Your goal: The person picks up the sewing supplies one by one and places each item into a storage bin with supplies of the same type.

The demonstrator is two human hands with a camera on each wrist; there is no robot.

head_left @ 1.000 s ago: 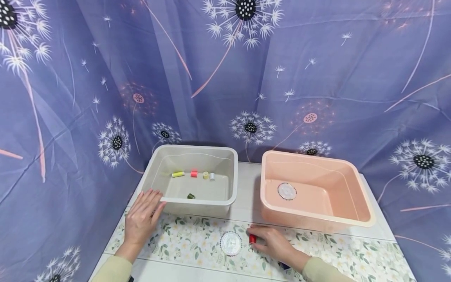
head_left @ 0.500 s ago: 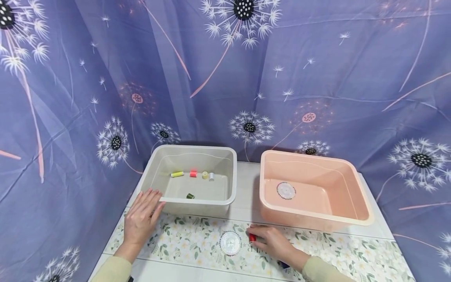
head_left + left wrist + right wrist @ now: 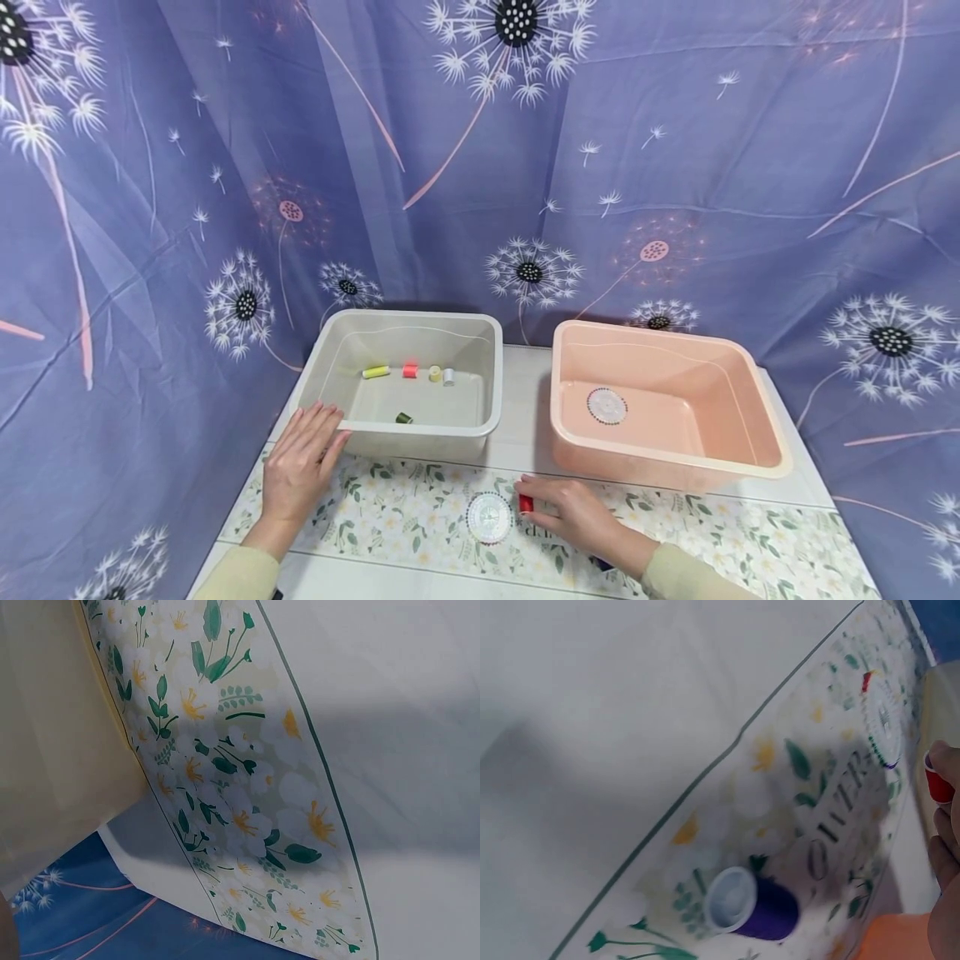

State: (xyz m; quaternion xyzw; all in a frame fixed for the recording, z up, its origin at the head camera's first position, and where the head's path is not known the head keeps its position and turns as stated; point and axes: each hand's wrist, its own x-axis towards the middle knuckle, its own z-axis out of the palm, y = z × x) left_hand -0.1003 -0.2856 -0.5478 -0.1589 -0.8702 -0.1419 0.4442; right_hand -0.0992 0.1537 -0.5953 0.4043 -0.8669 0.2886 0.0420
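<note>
My right hand pinches a red spool of thread between thumb and fingers, just above the floral strip. Left of it lies a white disc of pins with coloured heads round its edge. In the right wrist view, a purple thread spool lies on its side on the cloth; the head view shows only a dark bit of it beneath the right forearm. My left hand rests with straight fingers on the front left rim of the grey tub. That hand is almost wholly outside the left wrist view.
Inside the grey tub lie yellow, red-pink, pale yellow, white and dark green spools. A pink tub at the right holds another pin disc. Blue dandelion curtains enclose the table.
The right hand has shifted slightly left with the red spool, closer to the pin disc. The left hand stays on the grey tub's rim.
</note>
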